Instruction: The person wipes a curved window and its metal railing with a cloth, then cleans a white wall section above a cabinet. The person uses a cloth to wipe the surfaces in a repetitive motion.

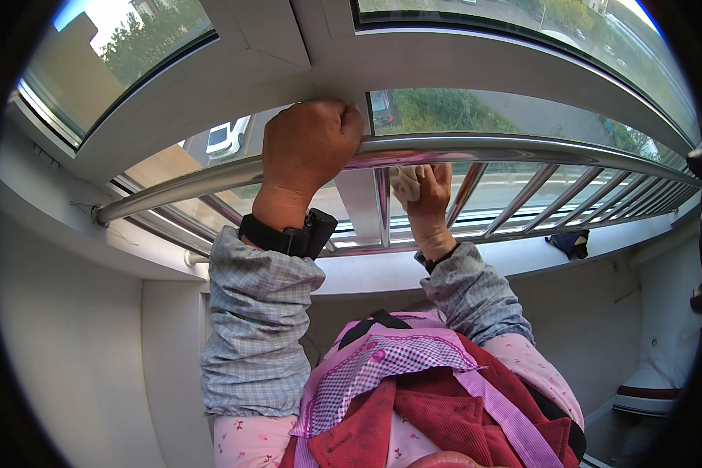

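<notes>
My left hand (313, 143) is closed around the top rail of a stainless steel window guard (474, 149), knuckles towards the window; its fingertips are hidden. A black strap with a black box-shaped device (319, 234) sits on that wrist. Below the top rail, my right hand (433, 190) holds a crumpled off-white cloth (406, 183). It reaches in between two upright bars, and the top rail hides part of the fingertips. Behind the cloth lie the glass and white frame of the lower window (357, 205). I cannot tell whether the cloth touches the frame.
White window frames (322, 47) rise in front. Below the guard runs a white sill (362, 275), with a dark blue and black object (568, 243) at its right. A thin wire (85, 206) sticks out near the rail's left end. Outside, a white car (228, 139) stands below.
</notes>
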### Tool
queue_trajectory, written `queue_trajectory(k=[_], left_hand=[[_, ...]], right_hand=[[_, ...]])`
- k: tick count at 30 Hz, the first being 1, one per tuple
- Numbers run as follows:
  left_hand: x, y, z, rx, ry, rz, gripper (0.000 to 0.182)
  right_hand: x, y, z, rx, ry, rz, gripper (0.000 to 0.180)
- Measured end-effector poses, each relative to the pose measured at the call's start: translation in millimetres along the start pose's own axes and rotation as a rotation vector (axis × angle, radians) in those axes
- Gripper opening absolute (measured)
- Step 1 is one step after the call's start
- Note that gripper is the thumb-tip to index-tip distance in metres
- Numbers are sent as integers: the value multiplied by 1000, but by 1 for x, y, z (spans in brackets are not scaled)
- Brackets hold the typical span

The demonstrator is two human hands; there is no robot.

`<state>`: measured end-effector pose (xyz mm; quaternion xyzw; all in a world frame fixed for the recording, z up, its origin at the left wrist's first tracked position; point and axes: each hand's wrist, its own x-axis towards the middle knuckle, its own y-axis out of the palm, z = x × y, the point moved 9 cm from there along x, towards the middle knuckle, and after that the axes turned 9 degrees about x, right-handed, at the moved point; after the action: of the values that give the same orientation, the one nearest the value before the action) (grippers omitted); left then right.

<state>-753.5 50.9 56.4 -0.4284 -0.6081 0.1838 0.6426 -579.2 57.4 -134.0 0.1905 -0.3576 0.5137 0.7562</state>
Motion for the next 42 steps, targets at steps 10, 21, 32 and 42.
queue_trajectory(k=[10, 21, 32, 42], left_hand=[[0, -3, -2, -8, 3, -11, 33], [0, -4, -1, 7, 13, -5, 29], [1, 1, 2, -8, -20, 16, 33], [-2, -7, -5, -69, 12, -54, 32]], right_hand=[[64, 27, 66, 309, -210, 87, 35], [10, 0, 40, -113, -155, 173, 22], [76, -138, 104, 1210, 155, -138, 31], [48, -103, 146, 149, -274, 183, 25]])
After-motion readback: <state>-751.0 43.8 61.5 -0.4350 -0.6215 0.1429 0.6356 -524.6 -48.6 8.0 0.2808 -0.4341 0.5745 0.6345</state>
